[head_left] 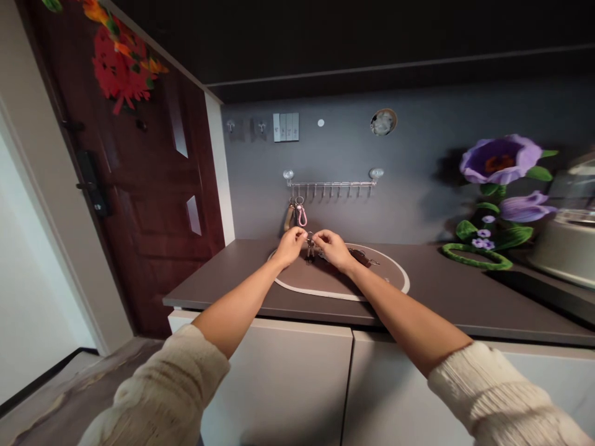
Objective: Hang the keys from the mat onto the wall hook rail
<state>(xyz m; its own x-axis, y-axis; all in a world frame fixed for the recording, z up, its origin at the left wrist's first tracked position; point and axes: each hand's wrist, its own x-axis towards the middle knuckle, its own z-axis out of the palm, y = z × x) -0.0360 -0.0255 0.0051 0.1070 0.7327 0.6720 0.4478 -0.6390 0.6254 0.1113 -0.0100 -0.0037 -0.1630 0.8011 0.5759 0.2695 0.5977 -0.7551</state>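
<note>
Over an oval brown mat [320, 288] with a pale rim, my left hand [292, 243] and my right hand [331, 248] pinch a key ring between them. Small dark keys [310, 251] dangle from that ring. Both hands have their fingertips closed, one on each side of the ring. More keys [365, 257] lie on the mat behind my right wrist, partly covered by it. Just above my hands, a pink carabiner [302, 215] and a tan key fob [289, 217] hang from the clear hook rail [332, 184].
The mat lies on a dark countertop [223, 275] above pale cabinet doors [288, 371]. Purple artificial flowers [502, 161] and a pale appliance [567, 241] stand at the right. A dark overhead cabinet [372, 37] juts out above. At the left is a dark red door [158, 229].
</note>
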